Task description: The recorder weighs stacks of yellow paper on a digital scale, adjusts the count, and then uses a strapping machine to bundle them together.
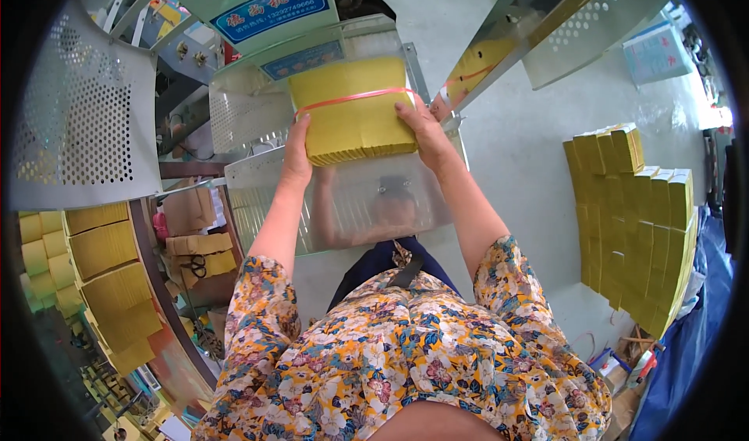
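Observation:
A thick bundle of yellow paper pieces (pixel 359 129), perhaps envelopes, is between my two hands over a shiny metal machine top (pixel 351 207). A pink strap (pixel 359 96) runs across its upper face from side to side. My left hand (pixel 297 151) grips the bundle's left edge, thumb along the near part. On the right edge my right hand (pixel 427 135) is closed, its thumb pressing on top. Most fingers of both hands are hidden beside or under the bundle. Whether its underside rests on the metal cannot be seen.
A pale green machine panel with a blue label (pixel 269 8) stands just beyond. Perforated metal guards (pixel 86 113) rise at left and upper right. Stacked yellow bundles (pixel 632 222) stand on the floor at right; more yellow stacks (pixel 109 254) and scissors (pixel 197 266) lie at left.

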### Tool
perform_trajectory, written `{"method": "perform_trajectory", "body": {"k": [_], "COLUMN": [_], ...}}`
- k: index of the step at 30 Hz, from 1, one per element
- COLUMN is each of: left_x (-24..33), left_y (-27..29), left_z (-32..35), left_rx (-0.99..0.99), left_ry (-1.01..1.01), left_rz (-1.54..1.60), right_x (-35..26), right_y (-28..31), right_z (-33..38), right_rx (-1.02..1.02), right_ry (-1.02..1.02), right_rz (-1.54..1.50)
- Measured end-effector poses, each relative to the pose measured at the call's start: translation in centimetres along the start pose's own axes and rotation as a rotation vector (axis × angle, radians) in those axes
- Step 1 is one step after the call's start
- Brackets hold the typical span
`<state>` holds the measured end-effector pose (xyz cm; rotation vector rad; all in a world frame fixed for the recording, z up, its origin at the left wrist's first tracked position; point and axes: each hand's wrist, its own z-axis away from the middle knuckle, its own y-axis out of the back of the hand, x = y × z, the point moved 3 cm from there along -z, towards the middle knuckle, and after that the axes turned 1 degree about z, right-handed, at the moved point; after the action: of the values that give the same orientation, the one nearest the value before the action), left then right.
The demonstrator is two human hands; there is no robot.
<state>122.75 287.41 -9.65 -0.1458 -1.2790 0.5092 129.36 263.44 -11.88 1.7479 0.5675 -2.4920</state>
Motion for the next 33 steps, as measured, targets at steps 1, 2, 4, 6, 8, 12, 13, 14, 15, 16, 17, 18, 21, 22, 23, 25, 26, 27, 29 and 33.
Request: {"method": "perform_trajectory", "body": {"k": [1, 2, 4, 6, 8, 12, 13, 14, 15, 16, 17, 18, 21, 22, 23, 25, 26, 27, 29, 33], "left_x": [0.0, 0.0, 0.0, -0.3, -0.2, 0.0, -0.3, -0.4, -0.5, -0.6, -0.8, -0.7, -0.6, -1.0, -1.9, -2.4, -2.4, -2.2, -1.7, -1.8], "left_y": [0.0, 0.0, 0.4, 0.7, 1.3, 1.9, 2.4, 3.0, 3.5, 3.9, 4.3, 4.4, 3.8, 4.4, 5.5, 6.2, 6.1, 5.9, 5.4, 5.4], "left_z": [-0.1, -0.2, 0.1, 1.0, 2.8, 9.5, 11.5, 13.4, 15.0, 16.4, 17.6, 18.4, 19.2, 19.4, 19.5, 19.8, 19.9, 20.0, 20.1, 20.6], "left_rx": [0.001, -0.011, -0.018, 0.051, 0.074, 0.141, 0.163, 0.179, 0.193, 0.211, 0.252, 0.293, 0.27, 0.286, 0.296, 0.303, 0.278, 0.25, 0.251, 0.356], "left_ry": [-0.01, -0.045, -0.089, -0.058, -0.062, -0.123, -0.117, -0.137, -0.151, -0.137, -0.096, -0.061, -0.024, -0.029, -0.004, 0.02, 0.072, 0.123, 0.096, 0.042], "left_rz": [-0.002, -0.004, -0.01, 0.017, -0.01, -0.325, -0.325, -0.552, -0.779, -0.78, -0.944, -1.106, -0.901, -0.901, -0.661, -0.416, -0.527, -0.636, -0.612, -0.742], "right_x": [-0.1, -0.3, -1.0, -0.9, -0.6, -0.3, -0.1, 0.2, 0.2, 0.0, -0.3, -0.9, -0.7, -0.5, -0.3, 0.7, 0.9, 0.8, 1.0, 0.9], "right_y": [-0.1, 0.1, -0.7, -1.0, -1.0, -1.6, -1.7, -1.7, -1.9, -2.1, -2.2, -2.4, -1.9, -1.7, -1.1, 0.2, 0.2, 0.2, 0.1, -1.3], "right_z": [0.0, 0.1, 0.7, 0.8, 1.4, 5.8, 6.9, 7.9, 8.9, 9.7, 10.5, 10.8, 11.1, 10.9, 10.5, 10.1, 10.5, 11.1, 11.3, 11.9], "right_rx": [-0.031, -0.039, -0.135, -0.113, -0.09, -0.2, -0.221, -0.236, -0.239, -0.242, -0.258, -0.269, -0.294, -0.303, -0.316, -0.324, -0.329, -0.311, -0.253, -0.101], "right_ry": [0.018, 0.025, -0.03, -0.013, -0.005, -0.044, -0.011, -0.027, 0.007, 0.044, 0.03, 0.045, 0.016, -0.029, -0.02, -0.286, -0.287, -0.265, -0.235, -0.272], "right_rz": [-0.017, -0.016, -0.111, -0.08, -0.049, 0.028, 0.122, 0.121, 0.31, 0.498, 0.496, 0.736, 0.88, 0.784, 0.785, -0.002, 0.0, -0.04, -0.11, -0.051]}}
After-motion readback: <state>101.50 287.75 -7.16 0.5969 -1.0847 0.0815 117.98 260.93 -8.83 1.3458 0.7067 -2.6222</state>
